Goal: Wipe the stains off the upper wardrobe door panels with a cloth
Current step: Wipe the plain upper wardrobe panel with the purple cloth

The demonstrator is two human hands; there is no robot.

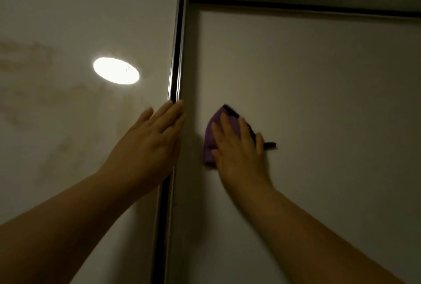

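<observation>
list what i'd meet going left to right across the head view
brownish stains on the glossy pale left door panel, bright oval light reflection, left hand flat at the dark metal door frame strip, right hand pressing the purple cloth with black trim, matte pale right door panel

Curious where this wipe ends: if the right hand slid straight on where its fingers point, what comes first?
Right hand, pressing the purple cloth, has bare right door panel ahead; probably the dark top rail comes first.

cloth (214, 140) on right panel (319, 101), beside frame (175, 55)
</observation>
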